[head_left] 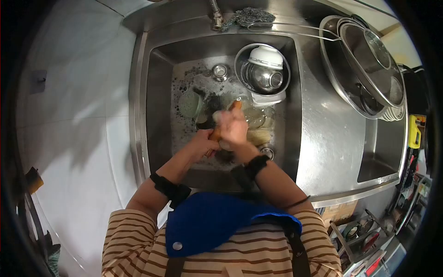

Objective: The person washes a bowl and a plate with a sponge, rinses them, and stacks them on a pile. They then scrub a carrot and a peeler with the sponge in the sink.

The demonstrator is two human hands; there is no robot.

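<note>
An orange, elongated object [236, 105] lies slantwise in my hands over the sink; it looks like a carrot. Its lower end is wrapped by the fingers of my left hand [203, 144]. My right hand [232, 127] is on its upper part, blurred by motion, with something pale at the fingers that I cannot make out. Cloudy water with dark bits and bubbles lies beneath both hands. Dishes and a pale yellowish thing [259, 136] sit in the water to the right of my right hand.
A metal bowl [239, 59] holding a white bowl [266, 57] and smaller metal bowls stands at the sink's back right. Behind are a faucet [217, 21] and a scouring pad [254, 17]. Large pans and strainers [369, 64] are stacked on the right.
</note>
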